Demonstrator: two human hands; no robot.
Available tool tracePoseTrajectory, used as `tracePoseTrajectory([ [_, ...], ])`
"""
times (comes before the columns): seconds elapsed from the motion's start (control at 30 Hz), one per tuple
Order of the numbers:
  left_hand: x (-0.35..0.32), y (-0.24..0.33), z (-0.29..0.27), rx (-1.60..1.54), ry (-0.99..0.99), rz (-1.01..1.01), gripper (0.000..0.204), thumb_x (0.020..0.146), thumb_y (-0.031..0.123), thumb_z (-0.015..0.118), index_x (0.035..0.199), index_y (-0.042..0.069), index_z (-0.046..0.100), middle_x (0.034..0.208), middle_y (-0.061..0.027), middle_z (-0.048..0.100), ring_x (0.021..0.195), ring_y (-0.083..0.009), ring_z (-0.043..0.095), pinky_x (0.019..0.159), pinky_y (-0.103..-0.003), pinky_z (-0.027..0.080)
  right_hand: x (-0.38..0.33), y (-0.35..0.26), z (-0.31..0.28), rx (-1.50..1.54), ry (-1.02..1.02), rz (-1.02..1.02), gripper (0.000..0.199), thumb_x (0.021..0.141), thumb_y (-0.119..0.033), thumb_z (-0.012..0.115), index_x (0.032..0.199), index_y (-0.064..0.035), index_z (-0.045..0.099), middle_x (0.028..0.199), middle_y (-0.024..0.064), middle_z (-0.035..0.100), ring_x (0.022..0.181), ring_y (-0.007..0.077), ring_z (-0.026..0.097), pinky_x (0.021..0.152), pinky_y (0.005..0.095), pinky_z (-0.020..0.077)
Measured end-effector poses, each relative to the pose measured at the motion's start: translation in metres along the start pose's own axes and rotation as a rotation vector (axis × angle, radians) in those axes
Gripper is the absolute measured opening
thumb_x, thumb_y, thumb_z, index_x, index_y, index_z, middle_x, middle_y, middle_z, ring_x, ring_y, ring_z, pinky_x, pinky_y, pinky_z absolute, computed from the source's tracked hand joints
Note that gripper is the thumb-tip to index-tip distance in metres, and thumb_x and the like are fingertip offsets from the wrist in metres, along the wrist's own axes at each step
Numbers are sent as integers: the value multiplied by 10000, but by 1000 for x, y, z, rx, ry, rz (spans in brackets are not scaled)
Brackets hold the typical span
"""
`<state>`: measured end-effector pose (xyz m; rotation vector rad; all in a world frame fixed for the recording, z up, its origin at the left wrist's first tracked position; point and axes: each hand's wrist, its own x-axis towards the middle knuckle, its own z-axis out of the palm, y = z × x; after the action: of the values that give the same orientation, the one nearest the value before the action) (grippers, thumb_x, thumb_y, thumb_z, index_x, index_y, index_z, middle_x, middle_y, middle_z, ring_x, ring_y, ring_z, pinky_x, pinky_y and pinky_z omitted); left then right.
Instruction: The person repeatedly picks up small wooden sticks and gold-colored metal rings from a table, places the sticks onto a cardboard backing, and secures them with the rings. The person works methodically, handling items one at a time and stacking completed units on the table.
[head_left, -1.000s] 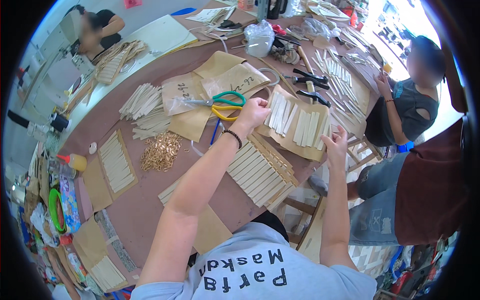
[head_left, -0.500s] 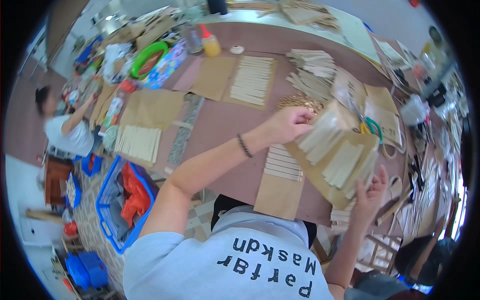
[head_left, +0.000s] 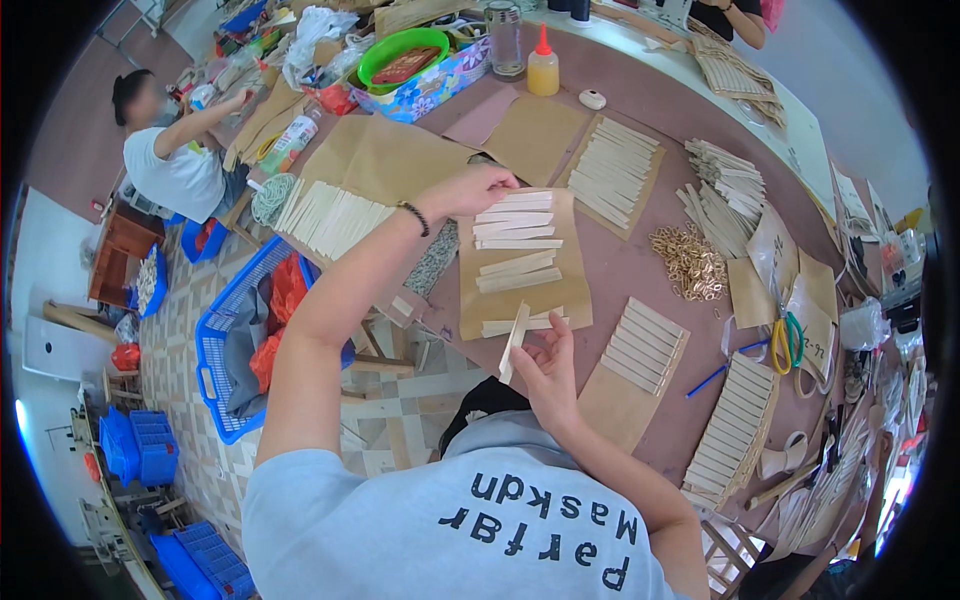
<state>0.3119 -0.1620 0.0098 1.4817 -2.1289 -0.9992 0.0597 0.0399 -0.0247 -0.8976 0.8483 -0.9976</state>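
My left hand (head_left: 480, 190) has its fingers closed at the upper left corner of a brown paper sheet (head_left: 575, 260). Rows of cream strips (head_left: 515, 222) lie across this sheet. Below its front edge, my right hand (head_left: 548, 375) pinches a single cream strip (head_left: 512, 350) between thumb and finger, tilted upward. To the right, another brown sheet (head_left: 620, 405) bears neatly spaced strips, and a strip-covered sheet (head_left: 735, 425) lies farther right. Beyond my left arm, more strips (head_left: 330, 220) rest on brown paper.
Gold-coloured metal rings (head_left: 690, 262) are heaped near stacked strips (head_left: 725, 190). Scissors (head_left: 787, 335) lie at the right. A glue bottle (head_left: 542, 68), a glass jar (head_left: 505, 45) and a green basin (head_left: 402, 58) stand behind. A blue basket (head_left: 215, 345) is left; another person (head_left: 175, 165) sits beyond.
The strip-covered brown sheet has moved from the right side to the left part of the table. My right hand now pinches a strip, and the view has turned.
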Motion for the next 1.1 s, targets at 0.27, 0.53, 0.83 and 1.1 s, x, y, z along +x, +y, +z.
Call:
tracePoseTrajectory([
  [0.27, -28, 44, 47, 417, 699, 354, 202, 875, 131, 631, 1039, 15, 618, 967, -136, 627, 923, -353, 605, 826, -399, 491, -4, -15, -26, -9, -2, 159, 589, 911, 26, 576, 1403, 7, 253, 1197, 141, 465, 950, 186, 615, 797, 299, 553],
  [0.53, -146, 95, 129, 74, 368, 43, 288, 827, 99, 686, 1096, 45, 596, 1097, -158, 588, 1032, -345, 574, 875, -414, 475, -21, -35, -47, 46, 39, 165, 415, 937, 11, 554, 1318, -25, 395, 1117, 105, 537, 887, 151, 625, 707, 285, 565],
  [0.83, -118, 126, 138, 66, 304, 405, 340, 766, -34, 686, 1082, 62, 606, 1189, -120, 596, 1124, -317, 565, 927, -415, 477, -29, -55, -54, -62, -82, 60, 297, 937, 23, 550, 1227, -1, 487, 1072, 81, 573, 864, 122, 615, 742, 263, 550],
  [1.1, -101, 120, 154, -416, 74, 228, 155, 839, -28, 640, 983, 27, 624, 955, -74, 663, 879, -221, 651, 768, -325, 519, -24, -80, -86, 491, -102, 384, 258, 999, -152, 512, 1162, 32, 588, 1011, 102, 639, 819, 172, 643, 736, 320, 535],
])
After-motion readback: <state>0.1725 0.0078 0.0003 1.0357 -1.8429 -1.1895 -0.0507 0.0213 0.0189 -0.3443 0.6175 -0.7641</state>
